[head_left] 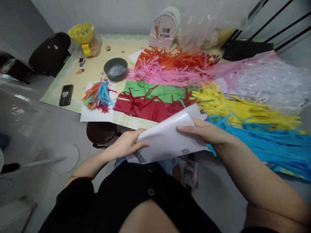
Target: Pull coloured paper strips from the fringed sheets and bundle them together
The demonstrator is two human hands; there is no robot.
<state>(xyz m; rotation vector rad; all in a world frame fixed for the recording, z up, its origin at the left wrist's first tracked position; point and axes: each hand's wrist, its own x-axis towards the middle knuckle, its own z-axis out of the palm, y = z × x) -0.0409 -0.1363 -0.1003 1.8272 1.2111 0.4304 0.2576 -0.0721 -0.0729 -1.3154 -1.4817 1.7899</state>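
A white paper packet point(165, 139) with small dark print along its lower edge is held between my two hands, in front of my lap at the table's near edge. My left hand point(132, 141) grips its left end, thumb on top. On its right end my right hand point(202, 129) is closed, thumb across the upper face. Just beyond the packet lie fringed strips: dark red point(155, 109), green point(157, 90), yellow point(247, 108) and blue point(264, 142). A multicoloured tassel bundle point(100, 95) rests on a white sheet point(97, 115) to the left.
Pink point(175, 72) and orange strips point(175, 60) lie farther back. A dark bowl point(115, 69), a phone point(66, 95), a watch point(82, 61) and a yellow container point(82, 34) stand leftward. Clear plastic point(274, 82) covers the right. A brown stool point(101, 132) is below the table edge.
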